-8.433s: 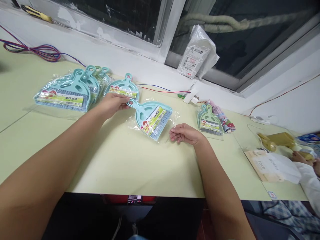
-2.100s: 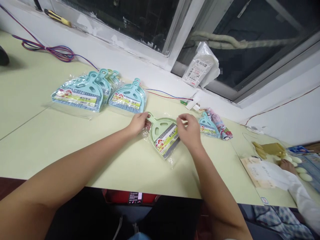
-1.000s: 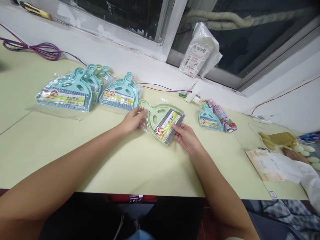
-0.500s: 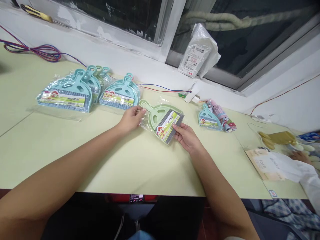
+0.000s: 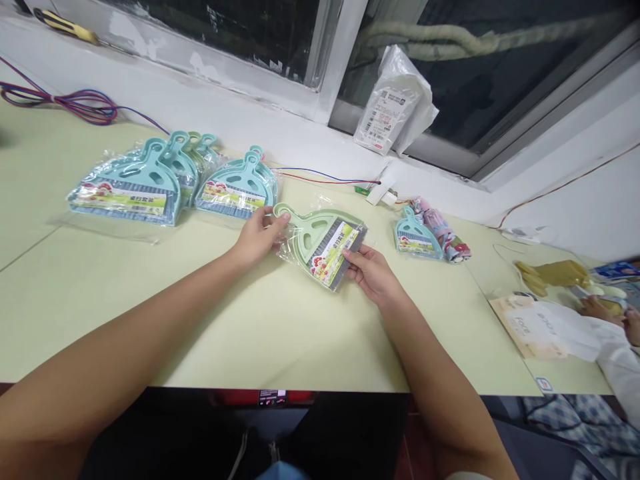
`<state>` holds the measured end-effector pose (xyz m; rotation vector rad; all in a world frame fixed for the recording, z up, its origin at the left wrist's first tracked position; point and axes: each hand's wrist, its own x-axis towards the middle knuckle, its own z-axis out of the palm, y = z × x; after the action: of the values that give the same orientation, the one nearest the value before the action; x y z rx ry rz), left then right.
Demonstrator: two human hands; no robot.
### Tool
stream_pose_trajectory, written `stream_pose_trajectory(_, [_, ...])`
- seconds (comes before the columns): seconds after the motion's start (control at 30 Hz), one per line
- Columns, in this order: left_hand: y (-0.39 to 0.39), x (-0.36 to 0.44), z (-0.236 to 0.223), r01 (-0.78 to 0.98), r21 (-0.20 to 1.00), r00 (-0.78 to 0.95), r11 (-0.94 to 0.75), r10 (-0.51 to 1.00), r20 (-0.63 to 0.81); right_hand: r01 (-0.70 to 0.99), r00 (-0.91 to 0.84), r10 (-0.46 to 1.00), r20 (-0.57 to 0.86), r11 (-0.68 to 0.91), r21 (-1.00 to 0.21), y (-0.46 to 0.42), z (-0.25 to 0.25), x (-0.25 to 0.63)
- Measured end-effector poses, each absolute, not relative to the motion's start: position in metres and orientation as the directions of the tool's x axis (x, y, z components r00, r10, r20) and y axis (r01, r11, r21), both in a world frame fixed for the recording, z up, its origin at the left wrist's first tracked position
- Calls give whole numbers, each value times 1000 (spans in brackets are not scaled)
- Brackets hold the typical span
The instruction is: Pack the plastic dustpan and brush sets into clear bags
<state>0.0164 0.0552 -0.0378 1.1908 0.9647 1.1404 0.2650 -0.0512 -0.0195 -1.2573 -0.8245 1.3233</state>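
Observation:
Both my hands hold a light green dustpan-and-brush set [image 5: 313, 233] in a clear plastic bag, tilted over the table. My left hand [image 5: 261, 235] pinches its handle end at the left. At the lower right, my right hand [image 5: 371, 272] grips the edge by the grey bristles, thumb over the printed label. Behind my left hand lies a bagged blue dustpan set [image 5: 237, 190]. Further left, another blue dustpan set [image 5: 131, 187] rests in front of several overlapping ones, blue and green.
A small blue dustpan set [image 5: 417, 237] lies beside a rolled floral cloth [image 5: 443, 233] to the right. A co-worker's hands [image 5: 603, 310] are at the far right near a face-tissue pack [image 5: 530, 327]. Coiled wires [image 5: 85, 105] lie back left; a wrapped box [image 5: 387, 110] leans on the window.
My left hand has shifted slightly on the handle end of the green dustpan set, its fingers now further up. The co-worker's second hand has come into view at the far right.

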Motion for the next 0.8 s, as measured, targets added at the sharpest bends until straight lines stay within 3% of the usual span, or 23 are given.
stream_pose_trajectory(0.17, [60, 8, -28, -111, 993, 152, -29, 987, 45, -163, 84, 971, -222, -207, -965, -55, -17, 263])
stream_pose_trajectory(0.43, [69, -3, -23, 41, 993, 296, 115, 947, -122, -29, -68, 961, -267, -269, -963, -59, -18, 264])
stream_pose_trajectory(0.8, [68, -2, -22, 23, 994, 183, 109, 977, -111, -15, -40, 959, -280, -280, -960, -58, -15, 266])
